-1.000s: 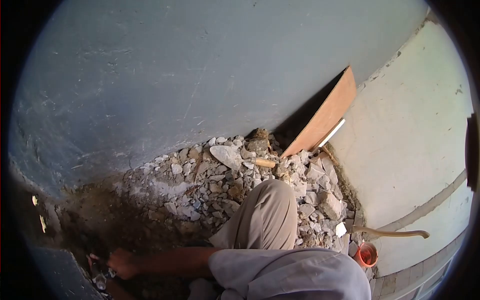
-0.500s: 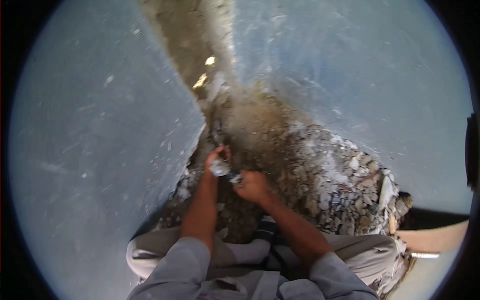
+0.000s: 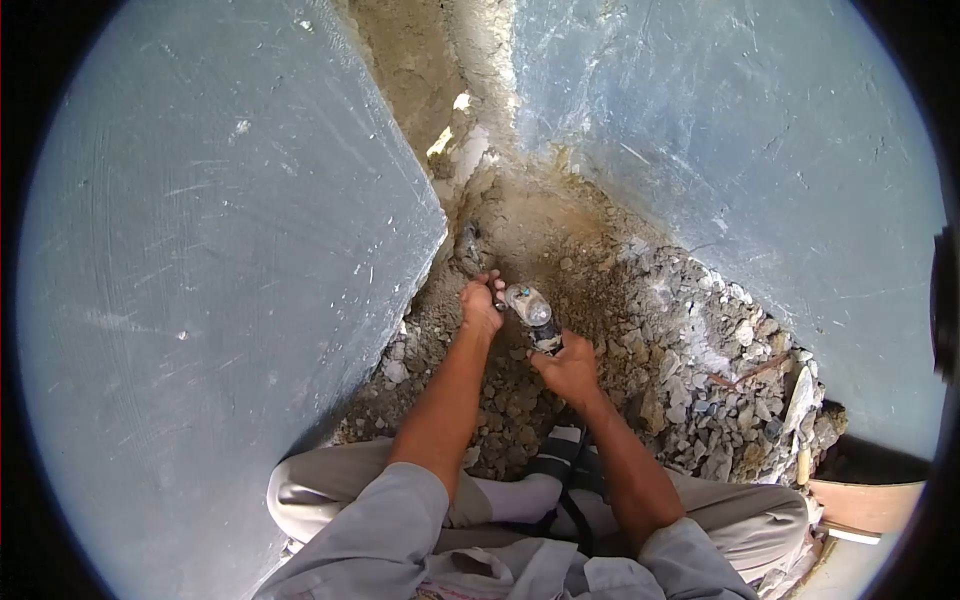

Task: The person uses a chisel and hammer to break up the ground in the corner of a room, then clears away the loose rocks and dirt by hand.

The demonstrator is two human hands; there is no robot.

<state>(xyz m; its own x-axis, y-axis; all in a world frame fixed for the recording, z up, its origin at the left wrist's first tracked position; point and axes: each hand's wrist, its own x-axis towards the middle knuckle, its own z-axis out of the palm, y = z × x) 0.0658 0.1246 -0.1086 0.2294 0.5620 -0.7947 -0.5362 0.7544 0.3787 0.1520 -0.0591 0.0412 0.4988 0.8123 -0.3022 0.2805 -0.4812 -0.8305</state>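
Observation:
My left hand [image 3: 481,305] is closed around a short metal chisel [image 3: 500,306], mostly hidden by my fingers; a dark end shows beside them. Just beyond these fingers, a grey, dusty lump [image 3: 469,240] sits in a hollow by the slab's corner. My right hand [image 3: 568,364] grips a hammer [image 3: 530,304] by its short, dark and pale handle. Its rounded silvery head points up and left, a small gap from my left hand. Both hands are over the dug-out soil [image 3: 540,225] between the slabs.
A large grey slab [image 3: 230,230] lies left, and another [image 3: 720,130] lies right. Broken stones [image 3: 690,375] are heaped along the right slab's edge. A curved tan piece [image 3: 868,505] is at lower right. My folded legs [image 3: 745,510] and dark-strapped footwear [image 3: 555,455] are close below.
The hammer head has moved from in front of my left hand to its right, opening a small gap. My view has shifted, so both hands appear farther right and the scene is sharper.

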